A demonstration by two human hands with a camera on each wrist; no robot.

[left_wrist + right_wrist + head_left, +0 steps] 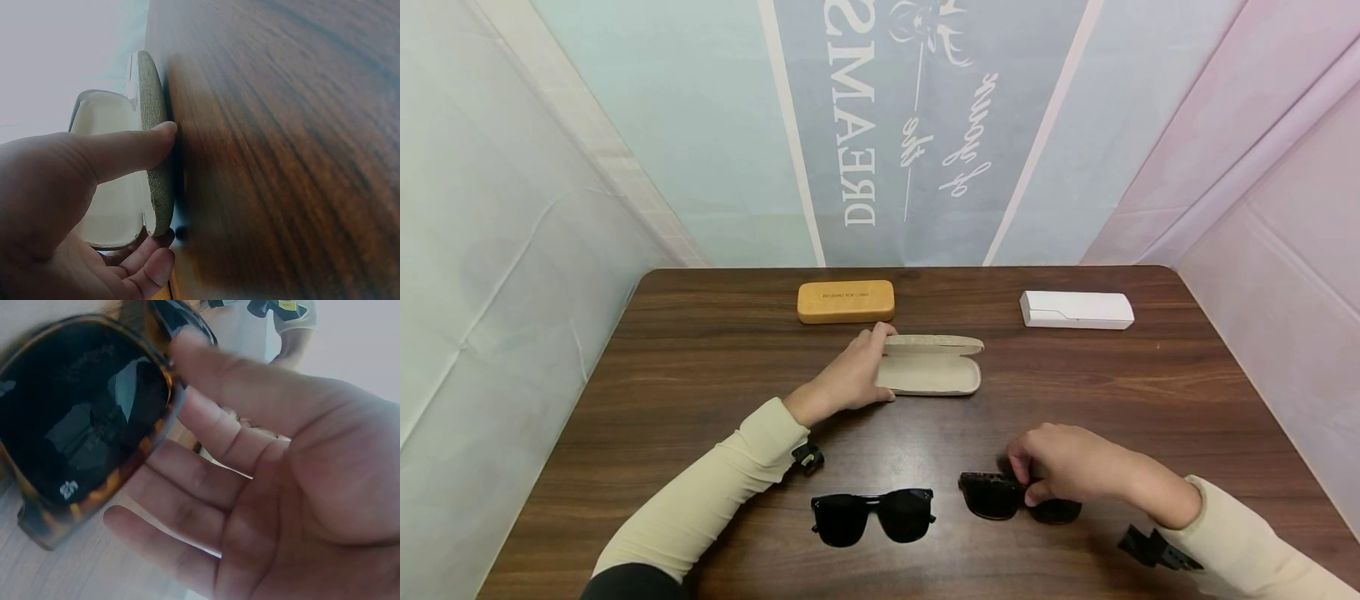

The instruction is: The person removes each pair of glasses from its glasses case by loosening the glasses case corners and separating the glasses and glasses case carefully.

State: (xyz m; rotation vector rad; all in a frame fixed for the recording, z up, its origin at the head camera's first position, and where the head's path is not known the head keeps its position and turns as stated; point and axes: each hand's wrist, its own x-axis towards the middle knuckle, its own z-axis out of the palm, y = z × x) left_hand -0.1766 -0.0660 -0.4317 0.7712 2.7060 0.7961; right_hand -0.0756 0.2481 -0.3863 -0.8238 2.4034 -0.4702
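Note:
An open glasses case (928, 375), cream inside with a woven fabric shell (157, 181), lies on the table with its lid tilted back. My left hand (856, 367) holds it by its left end, thumb along the front side and fingers around the back. At the lower right, my right hand (1071, 467) pinches tortoiseshell sunglasses (992, 496) at the bridge between thumb and index finger. Their dark lens (87, 406) fills much of the right wrist view. Black sunglasses (874, 517) lie on the table to the left of that pair.
Behind the open case sits a yellow glasses case (846, 302), closed. A closed white case (1077, 310) stands at the back right of the brown wooden table (722, 308). Beyond the table's far edge hangs a printed cloth (910, 242).

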